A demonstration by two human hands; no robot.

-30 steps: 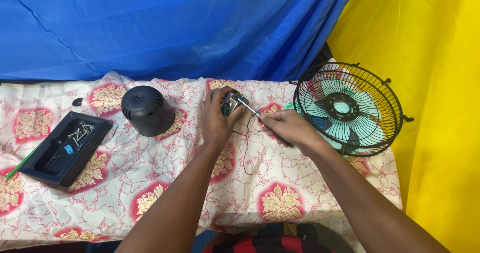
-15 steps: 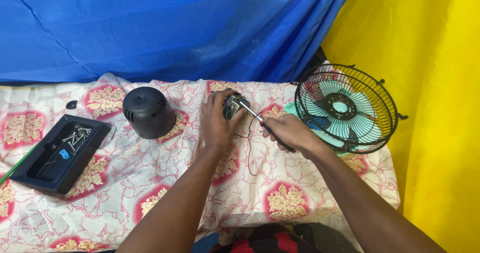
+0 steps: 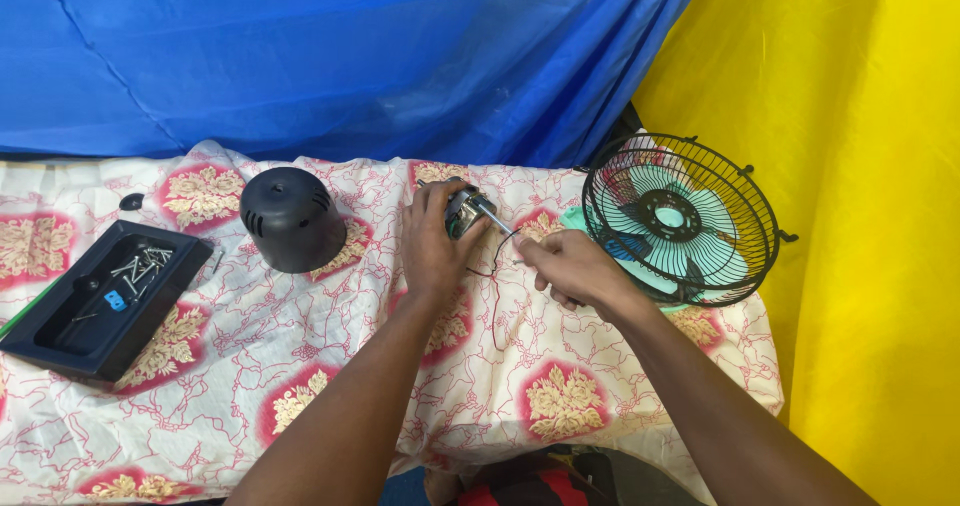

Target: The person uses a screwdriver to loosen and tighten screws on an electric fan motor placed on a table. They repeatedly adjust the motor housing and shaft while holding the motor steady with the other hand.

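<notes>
My left hand [image 3: 432,242] grips a small metal fan motor [image 3: 463,211] on the patterned tablecloth [image 3: 250,366]. My right hand [image 3: 570,266] holds a screwdriver [image 3: 497,222] whose metal shaft points up and left, its tip at the motor. Thin black wires [image 3: 495,276] trail from the motor down across the cloth between my hands. A black dome-shaped motor cover [image 3: 290,218] stands to the left of my left hand.
A black wire fan guard with teal blades [image 3: 680,221] leans at the table's right end. A black tray [image 3: 100,296] holding several screws and a small blue part sits at the left. Blue tarp [image 3: 330,56] hangs behind, yellow cloth [image 3: 860,216] on the right.
Both hands have stayed on the motor and screwdriver. The view has shifted slightly, so the tray and cover sit a little lower and further left.
</notes>
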